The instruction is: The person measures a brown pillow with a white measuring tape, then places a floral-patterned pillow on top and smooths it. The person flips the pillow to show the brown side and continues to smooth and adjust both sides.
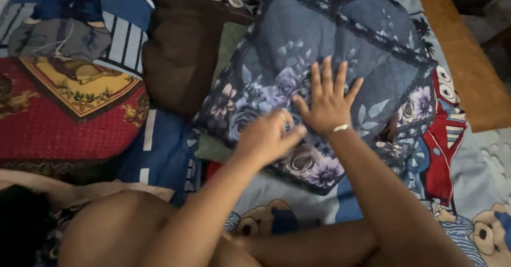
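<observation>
A blue floral quilted pillow (330, 48) lies mid-frame on a bed (479, 155) covered by a cartoon-print sheet. The right hand (327, 104) presses flat on it, grip released, fingers spread. The left hand (269, 136), blurred, rests loosely curled on its lower edge. A brown cushion (181, 48) sits upper left, a red cushion (58, 107) at left.

one head camera looks steeply down, close over the bed (468, 155).

Cartoon-print bed (468, 192) under floral pillow (324, 43)
</observation>
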